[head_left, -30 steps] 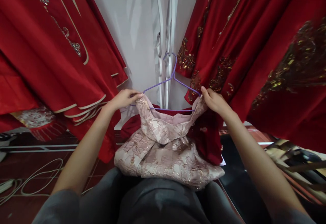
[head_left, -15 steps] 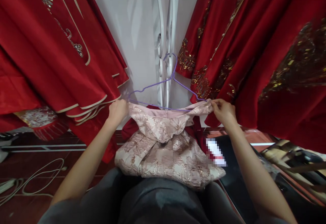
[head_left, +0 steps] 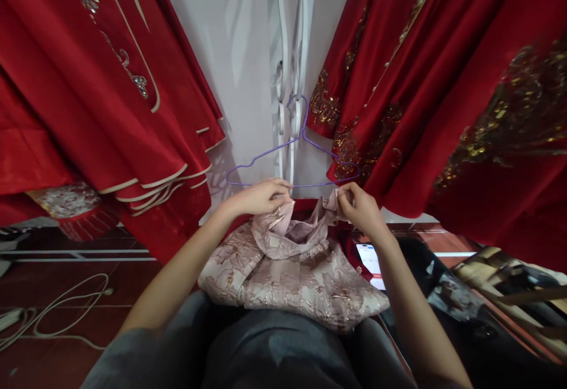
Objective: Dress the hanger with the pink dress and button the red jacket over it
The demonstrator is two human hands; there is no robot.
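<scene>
A pink brocade dress [head_left: 283, 288] with gold threads lies bunched across my lap, its neckline facing away from me. My left hand [head_left: 266, 196] pinches the left side of the neckline, near the middle. On the other side, my right hand [head_left: 358, 205] grips the right shoulder edge between thumb and fingers. Just beyond the dress hangs a purple wire hanger [head_left: 277, 148], hooked on the white metal scrollwork [head_left: 280, 76]. Its lower bar passes right behind my left fingertips; whether they touch it I cannot tell.
Red garments with beading hang on the left [head_left: 146, 135] and right [head_left: 398, 111]. A lit phone [head_left: 371, 265] lies by my right forearm, near a black bag [head_left: 425, 283]. A white cable [head_left: 66, 303] is coiled on the dark red floor [head_left: 110, 283] at the left.
My hands have come closer together, the left moving far to the right. The neckline, stretched wide along the hanger before, is now gathered and off it, leaving the hanger bare.
</scene>
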